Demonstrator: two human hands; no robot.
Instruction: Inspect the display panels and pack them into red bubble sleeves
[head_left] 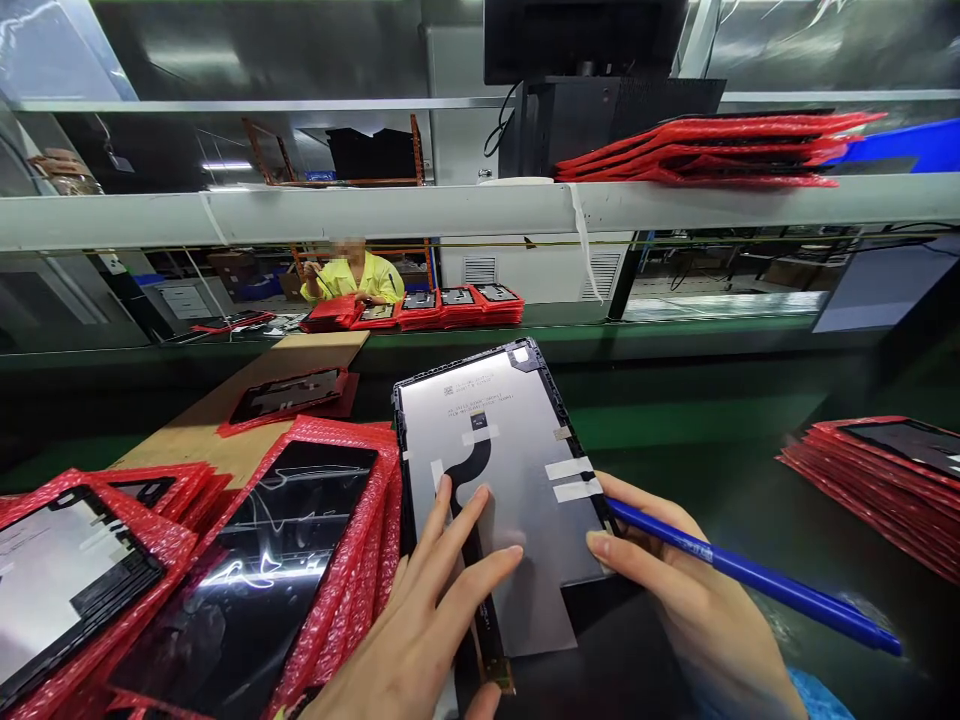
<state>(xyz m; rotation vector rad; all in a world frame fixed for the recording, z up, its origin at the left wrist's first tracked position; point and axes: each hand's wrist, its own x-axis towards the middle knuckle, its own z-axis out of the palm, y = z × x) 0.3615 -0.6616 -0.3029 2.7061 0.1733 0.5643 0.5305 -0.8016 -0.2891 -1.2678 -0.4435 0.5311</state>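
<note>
In the middle, a tablet screen panel (517,510) is tilted with its silvery back facing me. A black ribbon cable and white tape strips run over it. My left hand (427,610) lies across its lower left part, fingers spread on the back and the cable. My right hand (675,570) grips the panel's right edge between thumb and fingers. A blue pen (757,578) is also held in that hand, pointing out to the lower right. Black film covers the panel's lower right part.
Red bubble-wrap sleeves with screens (277,560) are stacked at the left, and more sleeves (885,490) at the right. A wooden board (247,400) lies behind. Red sleeves (697,150) rest on the shelf above. A person in yellow (360,275) sits across.
</note>
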